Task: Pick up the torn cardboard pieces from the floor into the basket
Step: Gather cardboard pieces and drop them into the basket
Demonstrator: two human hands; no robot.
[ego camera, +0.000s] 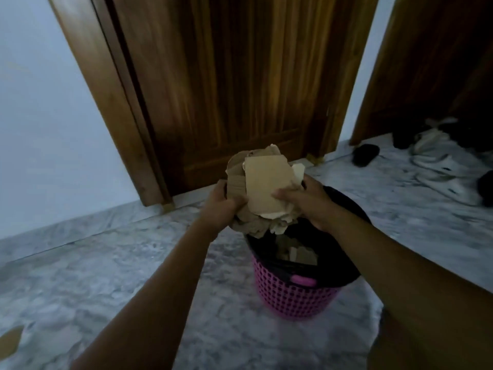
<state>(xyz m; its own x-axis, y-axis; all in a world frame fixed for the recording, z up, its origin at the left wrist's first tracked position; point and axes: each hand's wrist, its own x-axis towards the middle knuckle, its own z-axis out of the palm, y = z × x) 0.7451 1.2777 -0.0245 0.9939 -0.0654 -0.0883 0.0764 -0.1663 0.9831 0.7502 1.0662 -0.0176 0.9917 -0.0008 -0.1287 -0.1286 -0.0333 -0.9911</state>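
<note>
A thick bundle of torn brown cardboard pieces [264, 185] is held above the far rim of a pink plastic basket [293, 297] lined with a black bag. My left hand [224, 206] grips the bundle's left side. My right hand [304, 201] grips its right side, thumb across the front piece. More cardboard scraps [298, 253] lie inside the basket. One torn cardboard piece [10, 340] lies on the floor at the lower left edge.
A closed wooden door [226, 84] stands just behind the basket, a pale wall to its left. A black slipper [365, 154] and white shoes [437, 158] lie on the grey marble floor at the right, beside a second wooden panel.
</note>
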